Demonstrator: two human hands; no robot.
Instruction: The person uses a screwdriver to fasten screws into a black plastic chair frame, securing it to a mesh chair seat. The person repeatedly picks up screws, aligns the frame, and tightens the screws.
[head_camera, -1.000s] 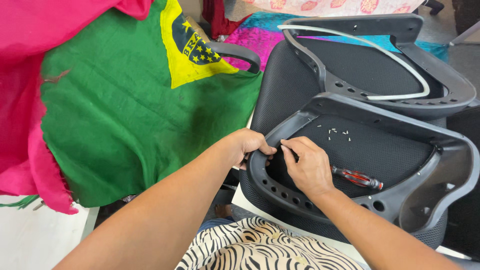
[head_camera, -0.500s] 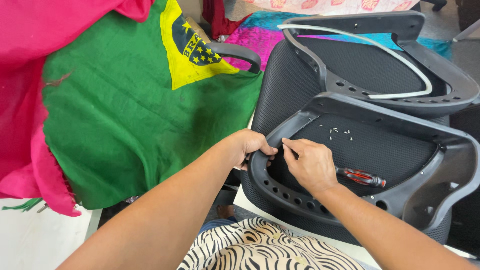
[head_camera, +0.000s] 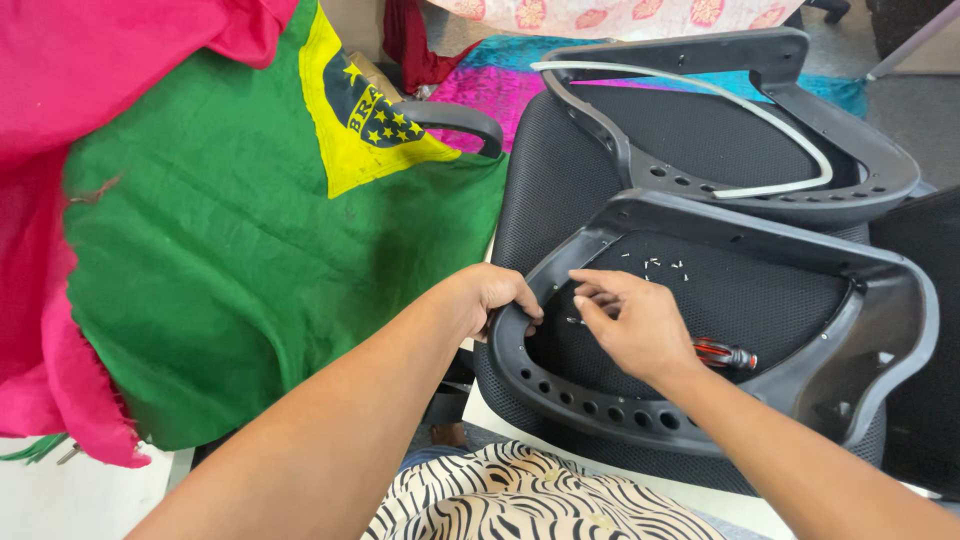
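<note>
Your right hand has lifted slightly since a second ago, fingers now loosely curled over the mesh with something small pinched at the tips; you cannot tell what. Your left hand is unchanged, gripping the near-left rim of the frame. Small screws lie scattered on the mesh just beyond your fingers, and a red-handled screwdriver rests to the right of your wrist. To the left hangs a green flag with a yellow corner and blue starred emblem, pink cloth beside it.
</note>
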